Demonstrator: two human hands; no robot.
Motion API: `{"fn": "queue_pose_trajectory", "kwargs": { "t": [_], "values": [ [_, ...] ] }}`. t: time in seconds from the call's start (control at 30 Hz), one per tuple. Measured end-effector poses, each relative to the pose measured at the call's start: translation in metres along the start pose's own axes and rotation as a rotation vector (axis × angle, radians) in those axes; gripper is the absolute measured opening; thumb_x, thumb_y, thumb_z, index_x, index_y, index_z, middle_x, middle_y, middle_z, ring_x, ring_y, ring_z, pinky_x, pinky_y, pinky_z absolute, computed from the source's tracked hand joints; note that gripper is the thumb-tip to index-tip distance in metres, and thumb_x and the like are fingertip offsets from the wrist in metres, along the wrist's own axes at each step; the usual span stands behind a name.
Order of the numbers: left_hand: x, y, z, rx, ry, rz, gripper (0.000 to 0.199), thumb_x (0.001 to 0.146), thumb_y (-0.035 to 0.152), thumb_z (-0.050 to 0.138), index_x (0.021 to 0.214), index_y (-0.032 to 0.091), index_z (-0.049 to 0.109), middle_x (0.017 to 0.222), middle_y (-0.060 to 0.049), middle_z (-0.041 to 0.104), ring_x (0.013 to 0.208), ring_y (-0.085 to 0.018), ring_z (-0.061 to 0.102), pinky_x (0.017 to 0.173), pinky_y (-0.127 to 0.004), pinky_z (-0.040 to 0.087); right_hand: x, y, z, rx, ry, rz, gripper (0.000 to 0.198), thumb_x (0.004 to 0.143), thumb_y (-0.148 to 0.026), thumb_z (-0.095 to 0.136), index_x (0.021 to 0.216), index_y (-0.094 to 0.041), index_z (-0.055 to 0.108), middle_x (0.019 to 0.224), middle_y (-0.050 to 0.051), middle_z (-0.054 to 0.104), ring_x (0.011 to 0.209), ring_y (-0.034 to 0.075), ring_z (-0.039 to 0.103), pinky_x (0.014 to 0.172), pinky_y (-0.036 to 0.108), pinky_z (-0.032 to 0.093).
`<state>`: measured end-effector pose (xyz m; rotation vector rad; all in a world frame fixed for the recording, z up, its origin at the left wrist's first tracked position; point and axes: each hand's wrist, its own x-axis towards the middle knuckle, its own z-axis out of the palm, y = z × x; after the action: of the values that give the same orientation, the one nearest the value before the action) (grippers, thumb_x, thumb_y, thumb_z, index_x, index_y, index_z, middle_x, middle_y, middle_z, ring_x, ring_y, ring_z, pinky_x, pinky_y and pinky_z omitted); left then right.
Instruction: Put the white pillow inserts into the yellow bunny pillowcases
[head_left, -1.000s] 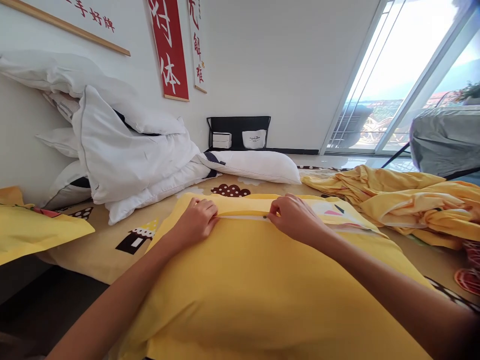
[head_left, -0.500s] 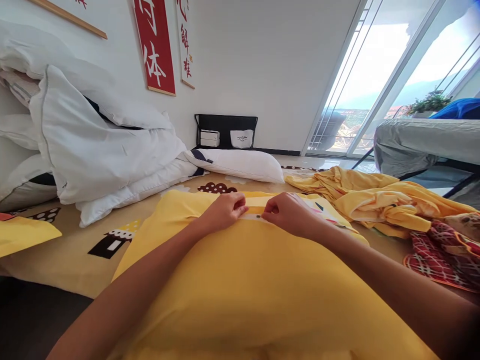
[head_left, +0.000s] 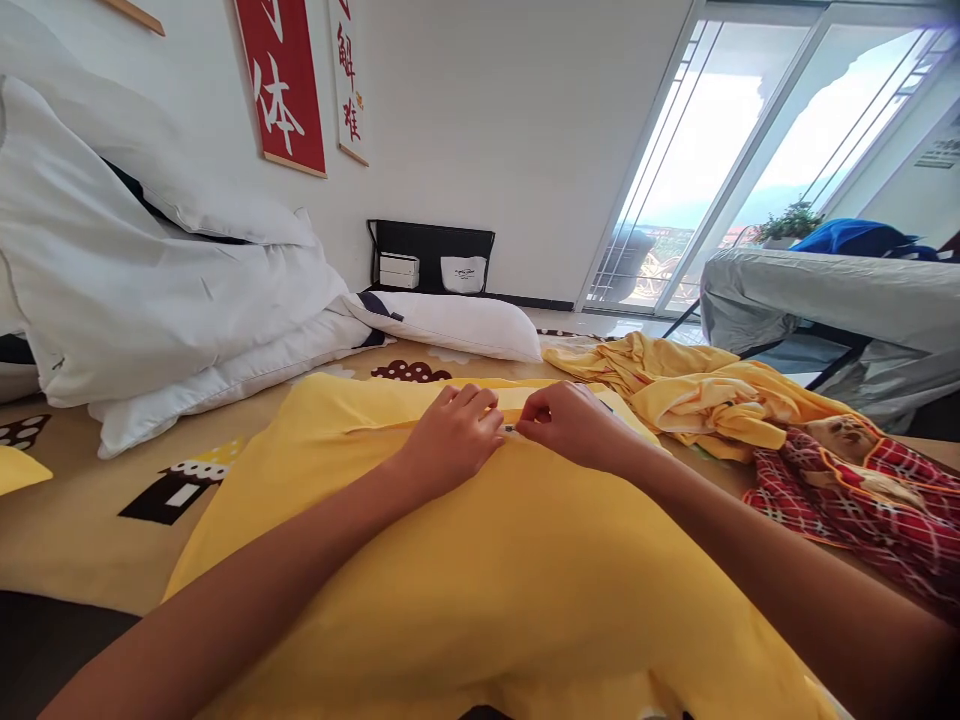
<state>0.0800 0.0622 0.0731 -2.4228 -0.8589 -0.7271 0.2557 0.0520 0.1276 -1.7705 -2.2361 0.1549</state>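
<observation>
A plump yellow pillowcase point(head_left: 540, 530) lies in front of me, filled out and smooth on its near side. Along its far part runs an opening with a zipper, whose small dark slider point(head_left: 510, 428) shows between my two hands. My left hand point(head_left: 454, 435) is closed, fingers curled over the fabric at the opening's edge just left of the slider. The fingertips of my right hand point(head_left: 566, 425) are pinched together at the zipper, right beside the slider. What exactly lies between those fingertips is partly hidden.
White pillows point(head_left: 180, 270) are heaped at the left, and another white pillow point(head_left: 472, 325) lies beyond the pillowcase. Crumpled yellow cloth point(head_left: 675, 375) and a red plaid cloth point(head_left: 832, 485) lie at the right. A patterned tan sheet point(head_left: 82, 540) spreads underneath. A grey-covered table point(head_left: 840, 295) stands beyond.
The view has turned slightly right. My left hand has shifted from a fingertip pinch to lying further over the fabric, closer to the slider. My right hand stays pinched at the zipper.
</observation>
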Motion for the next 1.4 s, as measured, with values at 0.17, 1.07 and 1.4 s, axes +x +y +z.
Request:
{"fn": "queue_pose_trajectory", "kwargs": {
  "t": [0.17, 1.07, 1.4],
  "values": [
    [0.003, 0.001, 0.008, -0.049, -0.032, -0.038, 0.017, 0.091, 0.023, 0.051, 0.082, 0.014, 0.062, 0.101, -0.008, 0.061, 0.093, -0.021, 0.053, 0.079, -0.035, 0.038, -0.004, 0.002, 0.001, -0.022, -0.012, -0.002, 0.015, 0.070, -0.021, 0.056, 0.057, -0.019, 0.063, 0.055, -0.002, 0.055, 0.054, 0.010, 0.042, 0.052, 0.025, 0.028],
    [0.062, 0.045, 0.022, -0.048, -0.149, -0.015, 0.018, 0.093, 0.025, 0.047, 0.102, 0.017, 0.060, 0.103, -0.008, 0.062, 0.098, -0.023, 0.055, 0.078, -0.035, 0.038, -0.019, 0.073, -0.001, 0.144, 0.134, 0.057, 0.029, 0.070, -0.042, 0.053, 0.061, -0.018, 0.065, 0.054, -0.001, 0.055, 0.056, 0.012, 0.043, 0.054, 0.025, 0.033],
    [0.057, 0.036, 0.033, -0.093, -0.199, 0.016, 0.021, 0.094, 0.031, 0.048, 0.100, 0.016, 0.060, 0.099, -0.007, 0.065, 0.098, -0.023, 0.055, 0.080, -0.034, 0.038, -0.021, 0.076, 0.002, 0.145, 0.107, 0.033, 0.030, 0.071, -0.043, 0.053, 0.065, -0.016, 0.066, 0.057, 0.000, 0.056, 0.058, 0.013, 0.044, 0.055, 0.026, 0.033]
  ]
}}
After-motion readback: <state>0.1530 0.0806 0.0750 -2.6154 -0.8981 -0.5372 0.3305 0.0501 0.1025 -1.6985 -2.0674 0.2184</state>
